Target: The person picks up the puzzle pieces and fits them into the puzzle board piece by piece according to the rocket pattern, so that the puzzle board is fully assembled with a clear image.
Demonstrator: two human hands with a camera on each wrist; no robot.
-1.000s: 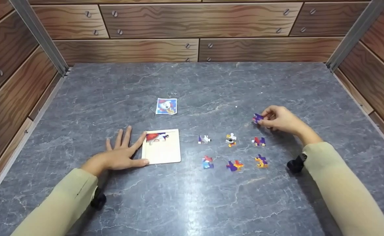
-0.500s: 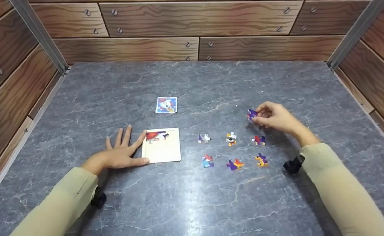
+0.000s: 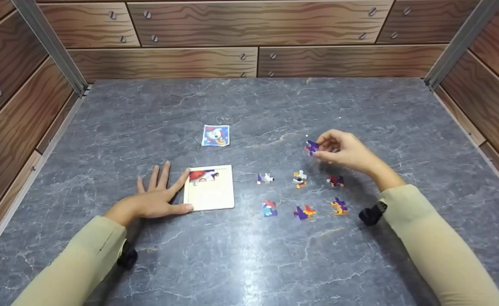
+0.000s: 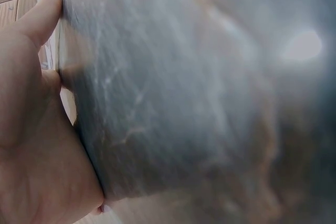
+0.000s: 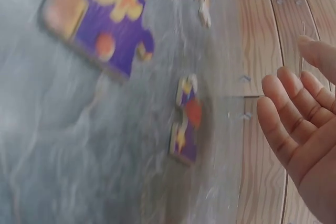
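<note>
My left hand (image 3: 158,202) lies spread on the table, thumb and index fingertips at the left edge of a square puzzle tray (image 3: 213,197). Joined red, white and purple pieces (image 3: 202,175) fill the tray's upper left. Between thumb and fingers, my right hand (image 3: 345,151) pinches a purple puzzle piece (image 3: 312,147), held above the table behind the loose pieces. The right wrist view shows that piece nearly edge-on at the fingertips. Below the right hand lie a red-purple piece (image 3: 335,181) and a yellow-purple piece (image 5: 100,24). A white-orange piece (image 3: 300,179) sits left of these.
More loose pieces lie right of the tray: a white-purple one (image 3: 266,179), a red-blue one (image 3: 269,208) and a purple-orange one (image 3: 304,212). Behind the tray is a small picture card (image 3: 216,135). Wood-patterned walls (image 3: 194,25) enclose the grey table (image 3: 249,106).
My right hand has moved left with the pinched purple puzzle piece, from beyond the red-purple piece to behind the white-orange one. The left hand and tray have stayed put.
</note>
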